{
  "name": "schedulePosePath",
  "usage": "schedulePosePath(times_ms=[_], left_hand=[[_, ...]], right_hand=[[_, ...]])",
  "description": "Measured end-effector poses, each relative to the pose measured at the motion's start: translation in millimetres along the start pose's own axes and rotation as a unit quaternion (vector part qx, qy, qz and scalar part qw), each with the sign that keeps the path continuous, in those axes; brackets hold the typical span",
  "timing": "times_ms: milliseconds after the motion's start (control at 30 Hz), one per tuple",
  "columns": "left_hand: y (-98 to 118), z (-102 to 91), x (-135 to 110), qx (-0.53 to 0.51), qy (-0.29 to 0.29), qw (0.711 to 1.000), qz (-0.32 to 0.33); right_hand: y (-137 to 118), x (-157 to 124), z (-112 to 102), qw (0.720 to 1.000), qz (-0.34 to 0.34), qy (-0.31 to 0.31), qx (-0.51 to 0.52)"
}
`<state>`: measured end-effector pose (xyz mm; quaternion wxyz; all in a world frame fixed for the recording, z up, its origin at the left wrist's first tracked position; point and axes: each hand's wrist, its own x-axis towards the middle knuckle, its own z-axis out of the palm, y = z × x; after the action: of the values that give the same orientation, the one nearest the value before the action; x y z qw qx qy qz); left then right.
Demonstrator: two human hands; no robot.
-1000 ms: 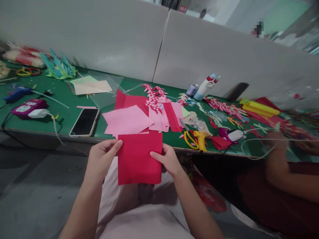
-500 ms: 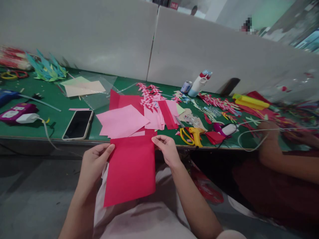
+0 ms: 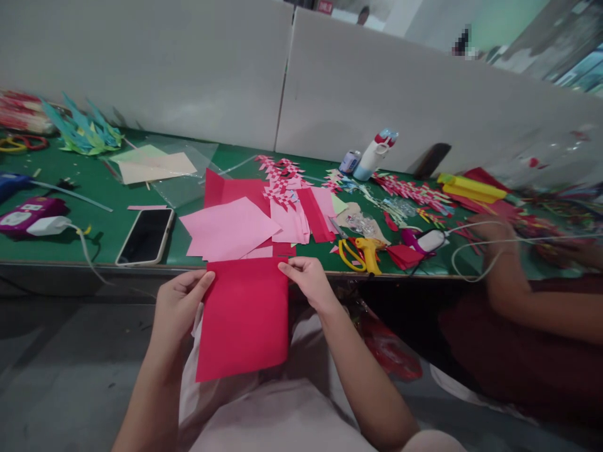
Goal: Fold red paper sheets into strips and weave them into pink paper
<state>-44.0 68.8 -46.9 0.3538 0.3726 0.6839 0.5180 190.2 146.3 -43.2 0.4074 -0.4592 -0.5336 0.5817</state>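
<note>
A sheet of red paper [image 3: 244,320] hangs in front of the table edge, over my lap. My left hand [image 3: 183,298] pinches its upper left corner between thumb and fingers. At the upper right corner, my right hand [image 3: 308,282] grips it the same way, thumb on the near face. A narrow fold seems to run along the top edge. Just beyond lie pink paper sheets [image 3: 226,227], partly on top of another red sheet [image 3: 240,188]. Red paper strips [image 3: 315,215] rest to the right of the pink sheets.
On the green table [image 3: 101,188] are a phone [image 3: 147,237], scissors [image 3: 351,254], a yellow glue gun [image 3: 371,251], a white bottle [image 3: 374,157] and woven pink-red paper pieces [image 3: 281,179]. A white cable [image 3: 459,251] loops near another person's arm [image 3: 509,270] at right.
My right hand has shifted slightly left along the top edge of the red paper. The sheet's lower edge sits a little higher. My left hand keeps its pinch.
</note>
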Motion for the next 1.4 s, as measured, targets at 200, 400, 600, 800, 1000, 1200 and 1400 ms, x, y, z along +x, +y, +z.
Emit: schedulePosePath(times_ms=[200,400,600,800,1000,1200,1400], left_hand=[[7,3.6,-6,-0.001,0.059,0.998,0.011],[11,8.7,-7,-0.036,0.098,0.994,0.013],[7,9.9,-5,-0.054,0.126,0.99,0.027],[5,11.6,-1,-0.075,0.14,0.986,0.041],[2,8.6,3,-0.2,-0.009,0.976,-0.083],[3,6.8,-16,-0.16,-0.183,0.958,-0.155],[5,15.0,-31,-0.143,-0.158,0.968,-0.129]], right_hand=[[1,-4,2,0.995,0.067,-0.074,0.017],[2,-8,3,0.991,0.086,-0.091,0.049],[5,-11,1,0.985,0.118,-0.109,0.055],[11,-13,-3,0.983,0.12,-0.135,0.029],[18,-10,-10,0.997,0.056,-0.056,-0.023],[20,-7,-22,0.999,0.022,0.008,-0.024],[16,-10,-20,0.996,0.034,0.048,0.067]])
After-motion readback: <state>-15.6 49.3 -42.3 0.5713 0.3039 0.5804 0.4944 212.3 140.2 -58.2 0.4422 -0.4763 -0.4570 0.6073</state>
